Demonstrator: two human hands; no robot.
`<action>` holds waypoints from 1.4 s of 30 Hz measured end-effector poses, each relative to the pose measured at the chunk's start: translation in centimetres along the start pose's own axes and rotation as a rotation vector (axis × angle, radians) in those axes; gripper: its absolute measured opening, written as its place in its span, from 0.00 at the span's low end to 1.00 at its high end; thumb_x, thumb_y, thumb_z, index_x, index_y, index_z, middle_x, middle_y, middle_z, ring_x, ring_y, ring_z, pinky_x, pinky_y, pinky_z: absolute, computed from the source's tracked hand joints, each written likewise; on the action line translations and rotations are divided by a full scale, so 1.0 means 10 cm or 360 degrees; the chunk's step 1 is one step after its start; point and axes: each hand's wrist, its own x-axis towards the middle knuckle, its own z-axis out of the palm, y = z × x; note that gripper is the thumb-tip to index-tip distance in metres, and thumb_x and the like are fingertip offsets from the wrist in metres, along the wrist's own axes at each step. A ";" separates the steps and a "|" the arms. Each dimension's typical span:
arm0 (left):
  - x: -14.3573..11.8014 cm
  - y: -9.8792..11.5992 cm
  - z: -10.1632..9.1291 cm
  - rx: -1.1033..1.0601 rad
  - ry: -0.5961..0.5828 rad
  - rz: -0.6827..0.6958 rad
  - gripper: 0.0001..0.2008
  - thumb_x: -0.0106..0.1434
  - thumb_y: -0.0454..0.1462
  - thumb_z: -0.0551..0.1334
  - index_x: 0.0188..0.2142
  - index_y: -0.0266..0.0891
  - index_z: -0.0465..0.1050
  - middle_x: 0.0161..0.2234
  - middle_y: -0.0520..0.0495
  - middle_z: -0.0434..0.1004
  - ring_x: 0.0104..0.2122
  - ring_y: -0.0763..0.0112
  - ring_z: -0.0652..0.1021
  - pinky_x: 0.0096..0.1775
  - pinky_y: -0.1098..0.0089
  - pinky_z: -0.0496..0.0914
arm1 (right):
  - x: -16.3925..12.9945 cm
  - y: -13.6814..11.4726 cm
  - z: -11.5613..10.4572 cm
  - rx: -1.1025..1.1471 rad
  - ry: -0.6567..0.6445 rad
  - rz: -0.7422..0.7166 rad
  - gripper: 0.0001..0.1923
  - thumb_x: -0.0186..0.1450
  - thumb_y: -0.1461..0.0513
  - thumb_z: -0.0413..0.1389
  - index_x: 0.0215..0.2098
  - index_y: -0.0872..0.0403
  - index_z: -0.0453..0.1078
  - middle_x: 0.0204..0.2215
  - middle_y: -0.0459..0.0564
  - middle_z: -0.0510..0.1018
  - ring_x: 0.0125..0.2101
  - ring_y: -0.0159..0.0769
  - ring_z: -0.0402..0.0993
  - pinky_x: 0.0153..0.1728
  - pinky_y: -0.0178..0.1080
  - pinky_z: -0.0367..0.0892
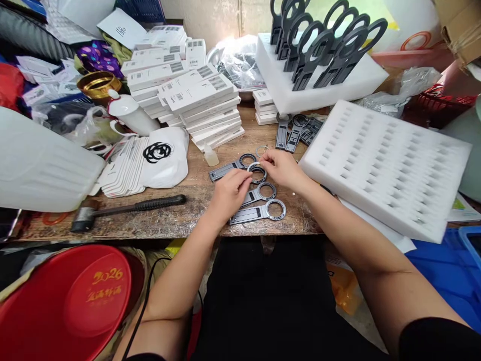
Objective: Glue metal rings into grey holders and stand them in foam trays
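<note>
Between both hands is a thin white ring (254, 164), tilted above the round head of a grey ring-headed bracket (259, 175). My right hand (283, 168) pinches the ring's far right side. My left hand (231, 193) is closed at the ring's left side, its fingertips at the bracket's head; the hand hides most of that bracket's arm. Two similar flat brackets (276, 209) lie nearer the table edge, one partly under my left hand. Another bracket (225, 170) lies just beyond. A thin pale ring (262, 150) rests behind my right fingertips.
White foam blocks (376, 165) stand at the right, the rear one holding upright dark brackets (311, 50). White boxes (210, 100) are stacked behind. A small bottle (211, 155), a hammer (128, 208) and black rings (157, 152) on a white bag lie left. Dark brackets (295, 135) lie behind.
</note>
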 end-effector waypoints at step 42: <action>-0.03 -0.35 0.03 0.0293 -0.0803 -0.0030 0.21 0.72 0.34 0.55 0.59 0.34 0.80 0.64 0.36 0.79 0.59 0.50 0.78 0.64 0.44 0.73 | -0.51 0.44 -1.10 -0.0880 0.0164 0.0175 0.20 0.70 0.68 0.49 0.49 0.55 0.83 0.47 0.60 0.83 0.48 0.51 0.78 0.52 0.49 0.69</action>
